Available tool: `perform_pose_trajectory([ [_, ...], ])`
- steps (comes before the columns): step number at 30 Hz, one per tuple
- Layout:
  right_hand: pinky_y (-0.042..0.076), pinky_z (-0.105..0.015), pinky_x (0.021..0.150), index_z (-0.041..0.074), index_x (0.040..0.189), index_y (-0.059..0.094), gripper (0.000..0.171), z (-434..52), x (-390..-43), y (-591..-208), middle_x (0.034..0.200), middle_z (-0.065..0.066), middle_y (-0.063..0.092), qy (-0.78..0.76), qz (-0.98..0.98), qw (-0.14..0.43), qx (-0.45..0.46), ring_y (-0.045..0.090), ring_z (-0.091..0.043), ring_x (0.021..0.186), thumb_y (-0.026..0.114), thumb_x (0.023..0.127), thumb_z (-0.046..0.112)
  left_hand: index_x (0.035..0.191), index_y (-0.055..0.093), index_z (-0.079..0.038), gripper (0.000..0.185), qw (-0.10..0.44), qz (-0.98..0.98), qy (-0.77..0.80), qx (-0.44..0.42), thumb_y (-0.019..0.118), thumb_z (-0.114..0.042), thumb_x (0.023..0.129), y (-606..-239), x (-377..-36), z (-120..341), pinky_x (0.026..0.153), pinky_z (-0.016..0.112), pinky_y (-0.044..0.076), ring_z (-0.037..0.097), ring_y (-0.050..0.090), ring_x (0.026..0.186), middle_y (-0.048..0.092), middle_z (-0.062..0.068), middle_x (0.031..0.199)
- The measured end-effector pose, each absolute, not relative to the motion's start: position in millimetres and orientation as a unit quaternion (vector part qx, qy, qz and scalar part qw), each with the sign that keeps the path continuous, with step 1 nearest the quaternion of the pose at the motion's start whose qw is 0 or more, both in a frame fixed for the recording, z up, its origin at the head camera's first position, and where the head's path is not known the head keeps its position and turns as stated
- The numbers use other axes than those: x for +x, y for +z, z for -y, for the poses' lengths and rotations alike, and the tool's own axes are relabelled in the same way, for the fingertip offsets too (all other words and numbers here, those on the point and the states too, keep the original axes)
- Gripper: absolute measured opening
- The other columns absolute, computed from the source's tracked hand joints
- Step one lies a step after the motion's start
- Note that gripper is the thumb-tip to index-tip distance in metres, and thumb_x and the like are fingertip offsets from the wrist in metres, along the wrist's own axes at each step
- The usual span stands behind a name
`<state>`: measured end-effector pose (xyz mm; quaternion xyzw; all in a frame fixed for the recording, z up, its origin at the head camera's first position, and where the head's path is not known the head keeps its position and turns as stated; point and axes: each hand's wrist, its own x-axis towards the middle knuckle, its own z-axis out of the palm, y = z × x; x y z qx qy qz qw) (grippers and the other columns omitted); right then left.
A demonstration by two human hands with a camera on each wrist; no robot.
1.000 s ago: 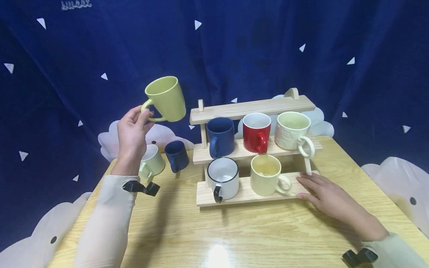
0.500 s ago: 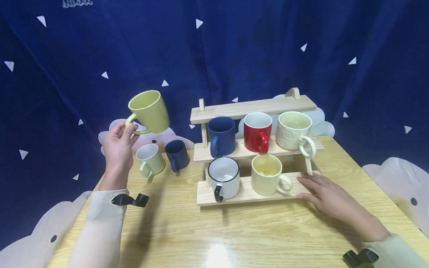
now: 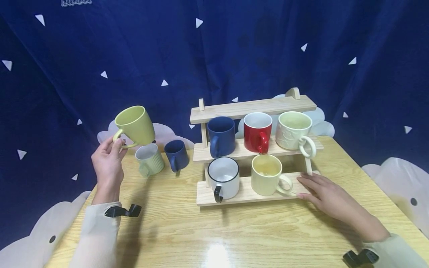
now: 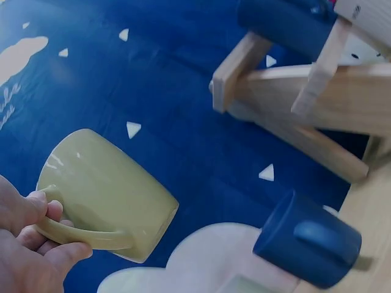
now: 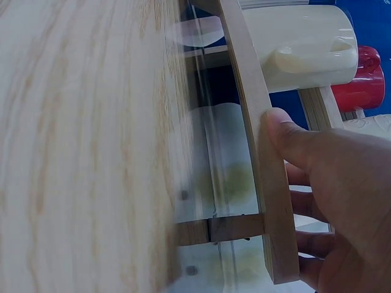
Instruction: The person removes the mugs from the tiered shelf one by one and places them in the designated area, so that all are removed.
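Note:
My left hand [image 3: 108, 163] pinches the handle of a yellow-green mug [image 3: 135, 125] and holds it in the air, tilted, left of the wooden rack. In the left wrist view, the thumb and fingers close on the handle of that mug [image 4: 110, 189]. Below it on the table stand a ribbed pale green mug [image 3: 152, 160] and a small dark blue mug [image 3: 176, 155]. My right hand [image 3: 330, 195] grips the right end of the rack's bottom shelf [image 3: 246, 195], its thumb on the front edge in the right wrist view. Part of its fingers is hidden behind the board.
The middle shelf bears a blue mug [image 3: 222, 137], a red mug [image 3: 256, 132] and an embossed pale green mug [image 3: 292, 130]. On the bottom shelf stand a black-rimmed white mug [image 3: 223, 178] and a cream mug [image 3: 266, 175]. A top shelf [image 3: 251, 109] rises behind; a blue curtain [image 3: 214, 48] hangs beyond.
My left hand has carried the yellow-green mug down and to the left, from beside the rack's top shelf to just over the ribbed mug. The right hand has stayed in place.

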<state>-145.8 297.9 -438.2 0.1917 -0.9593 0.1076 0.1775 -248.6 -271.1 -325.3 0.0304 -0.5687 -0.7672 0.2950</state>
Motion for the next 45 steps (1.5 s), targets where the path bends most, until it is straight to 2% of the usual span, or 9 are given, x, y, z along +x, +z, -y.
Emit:
perform_pose_trajectory([
  [4,0.033,-0.051,0.092,0.012,0.124,0.053,0.056,-297.9,-144.7,-437.3,0.127,-0.011,0.048,0.109,0.961,0.173,0.189,0.039,-0.037,0.117,0.060,0.080,0.046,0.108,0.059,0.005,0.031,0.306,0.560,-0.769,0.047,0.065,-0.008,0.080,-336.7,-248.6,283.0,0.074,0.024,0.050,0.021,0.058,0.089,0.062,0.013,0.089],
  [12,0.032,-0.052,0.093,0.013,0.124,0.053,0.055,-297.9,-144.2,-437.1,0.127,-0.010,0.048,0.109,0.961,0.172,0.185,0.039,-0.037,0.117,0.060,0.080,0.046,0.104,0.062,0.002,0.025,0.330,0.536,-0.772,0.085,0.065,-0.002,0.079,-361.5,-249.8,305.6,0.080,0.028,0.047,0.018,0.060,0.091,0.064,0.013,0.096],
  [16,0.032,-0.052,0.093,0.013,0.124,0.053,0.055,-297.8,-143.4,-437.5,0.127,-0.011,0.048,0.109,0.962,0.171,0.184,0.040,-0.037,0.117,0.061,0.080,0.046,0.102,0.063,0.002,0.023,0.340,0.517,-0.779,0.101,0.064,0.000,0.079,-376.1,-250.5,315.9,0.082,0.029,0.046,0.016,0.061,0.087,0.066,0.010,0.089],
  [21,0.032,-0.052,0.093,0.013,0.124,0.053,0.055,-297.8,-142.9,-437.6,0.127,-0.011,0.048,0.110,0.963,0.169,0.181,0.039,-0.037,0.117,0.060,0.080,0.046,0.100,0.064,0.002,0.021,0.347,0.502,-0.783,0.118,0.063,0.002,0.079,-392.2,-252.7,326.7,0.076,0.024,0.049,0.015,0.061,0.083,0.066,0.007,0.083],
  [23,0.032,-0.051,0.093,0.013,0.124,0.053,0.055,-297.8,-143.1,-437.7,0.127,-0.010,0.049,0.110,0.963,0.169,0.180,0.039,-0.037,0.117,0.060,0.080,0.046,0.100,0.064,0.001,0.021,0.352,0.502,-0.781,0.124,0.063,0.002,0.079,-397.5,-253.6,330.3,0.071,0.020,0.050,0.014,0.060,0.083,0.066,0.006,0.083],
  [27,0.032,-0.051,0.093,0.013,0.124,0.053,0.055,-297.7,-143.8,-437.7,0.127,-0.010,0.048,0.109,0.963,0.168,0.181,0.040,-0.037,0.117,0.060,0.080,0.046,0.101,0.064,0.000,0.021,0.359,0.511,-0.770,0.133,0.063,-0.002,0.080,-407.8,-254.1,337.7,0.069,0.017,0.050,0.015,0.059,0.086,0.065,0.008,0.085],
  [41,0.032,-0.050,0.093,0.013,0.124,0.053,0.056,-297.8,-145.7,-437.8,0.125,-0.010,0.050,0.111,0.962,0.172,0.183,0.040,-0.036,0.116,0.061,0.080,0.045,0.107,0.060,-0.001,0.025,0.367,0.531,-0.750,0.145,0.062,-0.007,0.082,-439.3,-256.8,357.2,0.072,0.015,0.048,0.009,0.059,0.083,0.063,0.000,0.082],
  [45,0.033,-0.050,0.093,0.013,0.124,0.053,0.055,-297.1,-145.6,-436.9,0.125,-0.010,0.050,0.110,0.961,0.172,0.184,0.040,-0.036,0.117,0.061,0.080,0.045,0.107,0.061,-0.002,0.026,0.364,0.523,-0.755,0.153,0.063,-0.008,0.082,-448.8,-258.6,360.7,0.071,0.014,0.048,0.011,0.059,0.084,0.064,0.002,0.084],
])
